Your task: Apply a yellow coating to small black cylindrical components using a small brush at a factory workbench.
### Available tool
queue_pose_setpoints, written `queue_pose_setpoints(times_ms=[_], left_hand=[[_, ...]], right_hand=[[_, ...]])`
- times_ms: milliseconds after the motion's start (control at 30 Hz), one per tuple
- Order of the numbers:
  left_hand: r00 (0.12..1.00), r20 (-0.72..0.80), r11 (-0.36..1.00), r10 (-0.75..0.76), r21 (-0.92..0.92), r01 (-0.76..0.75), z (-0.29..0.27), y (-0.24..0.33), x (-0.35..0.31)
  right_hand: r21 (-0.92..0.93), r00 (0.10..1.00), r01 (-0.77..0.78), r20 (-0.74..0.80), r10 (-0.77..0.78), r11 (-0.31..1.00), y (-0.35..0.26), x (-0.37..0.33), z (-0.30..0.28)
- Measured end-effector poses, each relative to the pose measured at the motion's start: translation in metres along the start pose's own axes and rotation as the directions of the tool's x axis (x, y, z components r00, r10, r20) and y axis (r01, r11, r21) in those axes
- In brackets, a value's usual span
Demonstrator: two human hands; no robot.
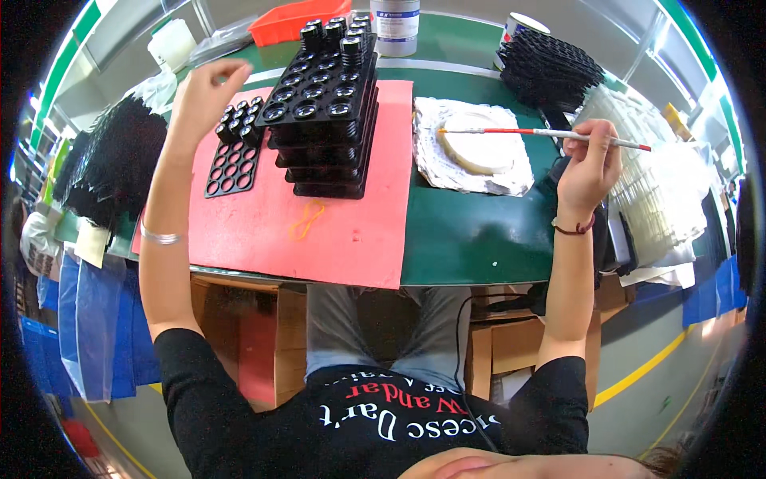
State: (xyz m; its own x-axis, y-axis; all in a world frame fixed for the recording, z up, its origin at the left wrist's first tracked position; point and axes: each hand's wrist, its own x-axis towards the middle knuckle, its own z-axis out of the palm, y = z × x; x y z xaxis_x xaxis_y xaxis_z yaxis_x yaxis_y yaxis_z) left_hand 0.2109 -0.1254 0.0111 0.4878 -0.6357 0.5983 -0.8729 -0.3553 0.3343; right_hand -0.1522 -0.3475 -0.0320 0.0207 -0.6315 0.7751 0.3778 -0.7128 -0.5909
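Note:
My right hand [590, 164] grips a thin paintbrush [511, 131] with a red and pale handle. The brush lies level, its bristle end over the rim of a round cream dish [479, 148]. Beneath the dish is a pad of crumpled white cloth or paper [435, 172]. Raised at the left, my left hand [209, 100] has loosely bent fingers with nothing visible in them. Nearest to it is a small black tray with holes [231, 169], its far part filled with black cylindrical parts [239, 120]. Beside that stands a tall stack of black trays [323, 152], the top one holding ring-like parts and several upright cylinders.
A pink mat [359, 247] with a yellow rubber band [307, 219] covers part of the green table [479, 255]. Black tray piles [112, 164] [550, 68] stand on both sides. Behind are a red bin [291, 20] and a can [396, 28]; clear trays [646, 176] stand right.

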Motion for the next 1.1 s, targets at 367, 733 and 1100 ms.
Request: queue_pose_setpoints(times_ms=[367, 733, 1100], left_hand=[[0.973, 0.225, 0.961, 0.046, -0.276, 0.018, 0.046, 0.032, 0.065], [0.934, -0.305, 0.815, 0.187, -0.482, -0.321, 0.006, 0.114, -0.024], [0.77, 0.359, 0.711, 0.528, -0.682, -0.17, 0.087, 0.132, -0.124]], right_hand=[[-0.085, 0.994, 0.109, 0.002, -0.109, 0.99, 0.011, 0.003, 0.002], [-0.443, 0.969, 0.237, 0.047, -0.242, 0.864, 0.01, 0.004, -0.009], [-0.484, 0.962, 0.274, 0.116, -0.249, 0.831, 0.014, 0.003, 0.0]])
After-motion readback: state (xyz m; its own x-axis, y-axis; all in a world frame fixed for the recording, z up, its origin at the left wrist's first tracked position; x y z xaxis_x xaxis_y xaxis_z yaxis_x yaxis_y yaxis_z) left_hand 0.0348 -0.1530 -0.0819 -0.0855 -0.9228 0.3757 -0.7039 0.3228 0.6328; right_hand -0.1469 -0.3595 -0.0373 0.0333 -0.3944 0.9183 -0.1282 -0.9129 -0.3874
